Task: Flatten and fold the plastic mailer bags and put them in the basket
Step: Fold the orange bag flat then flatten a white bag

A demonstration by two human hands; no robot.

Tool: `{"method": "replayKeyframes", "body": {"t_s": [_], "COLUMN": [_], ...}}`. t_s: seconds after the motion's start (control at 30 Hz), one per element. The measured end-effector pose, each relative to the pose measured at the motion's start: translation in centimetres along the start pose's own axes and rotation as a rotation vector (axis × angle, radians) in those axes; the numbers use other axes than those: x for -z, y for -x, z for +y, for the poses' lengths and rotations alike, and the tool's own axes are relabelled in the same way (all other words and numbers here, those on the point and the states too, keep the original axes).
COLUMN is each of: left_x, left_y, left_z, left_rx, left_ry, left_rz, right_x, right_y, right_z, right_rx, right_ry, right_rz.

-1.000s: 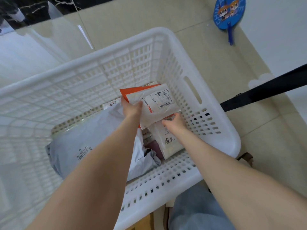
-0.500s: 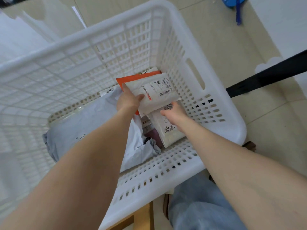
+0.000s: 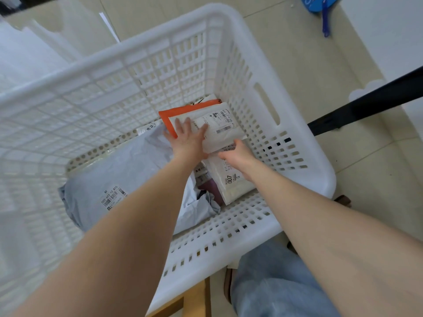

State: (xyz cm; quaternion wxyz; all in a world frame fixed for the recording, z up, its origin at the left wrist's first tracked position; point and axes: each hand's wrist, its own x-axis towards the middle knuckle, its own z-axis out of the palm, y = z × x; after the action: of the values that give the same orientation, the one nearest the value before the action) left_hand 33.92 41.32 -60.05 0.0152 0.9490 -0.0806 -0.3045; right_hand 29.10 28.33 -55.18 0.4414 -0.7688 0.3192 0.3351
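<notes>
Both my arms reach down into a white slatted plastic basket [image 3: 256,65]. A folded white mailer bag [image 3: 219,129] with a shipping label lies at the basket's far right corner, on top of an orange mailer [image 3: 180,112]. My left hand [image 3: 188,136] lies flat on the white mailer with fingers spread. My right hand [image 3: 239,155] touches that mailer's near edge with its fingers curled under it. Beneath it sits another white mailer [image 3: 231,181] marked 007. A large grey mailer [image 3: 119,179] fills the basket's left side.
The basket stands on a beige tiled floor [image 3: 309,88]. A blue hand fan [image 3: 320,10] lies on the floor at the top right. A black bar [image 3: 370,104] crosses at the right. My jeans-clad leg [image 3: 274,282] and a wooden edge [image 3: 183,303] sit below the basket.
My left hand has let go of the white mailer's edge and now lies flat on top of it. The mailer has dropped lower onto the pile in the basket.
</notes>
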Motion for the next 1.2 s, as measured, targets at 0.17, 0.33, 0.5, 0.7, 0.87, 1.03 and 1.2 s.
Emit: {"method": "replayKeyframes", "body": {"t_s": [0.17,0.33,0.5,0.7,0.87,1.03,1.2], "left_x": [-0.2,-1.1,0.7,4.1,6.1,8.7,11.8], "left_y": [-0.7,-0.7,0.3,3.4,6.5,10.4,15.2], "left_z": [-0.8,-1.2,-0.6,2.1,4.1,5.6,7.5], "left_rx": [0.104,0.085,0.122,0.060,-0.005,-0.087,-0.177], "left_ry": [0.241,0.230,0.178,0.118,0.101,0.089,0.072], "left_rz": [-0.072,-0.084,-0.022,0.018,0.010,0.022,0.020], "right_x": [0.6,0.7,1.2,2.1,3.6,5.8,7.8], "right_y": [-0.1,0.2,1.5,4.9,8.6,13.7,19.7], "right_z": [0.2,0.4,0.1,-0.9,-1.4,-1.5,-0.9], "right_rx": [-0.021,-0.020,-0.008,0.028,0.055,0.089,0.111], "right_ry": [0.017,0.019,0.044,0.021,-0.028,-0.065,-0.076], "right_rz": [0.011,0.022,0.035,0.069,0.099,0.158,0.226]}}
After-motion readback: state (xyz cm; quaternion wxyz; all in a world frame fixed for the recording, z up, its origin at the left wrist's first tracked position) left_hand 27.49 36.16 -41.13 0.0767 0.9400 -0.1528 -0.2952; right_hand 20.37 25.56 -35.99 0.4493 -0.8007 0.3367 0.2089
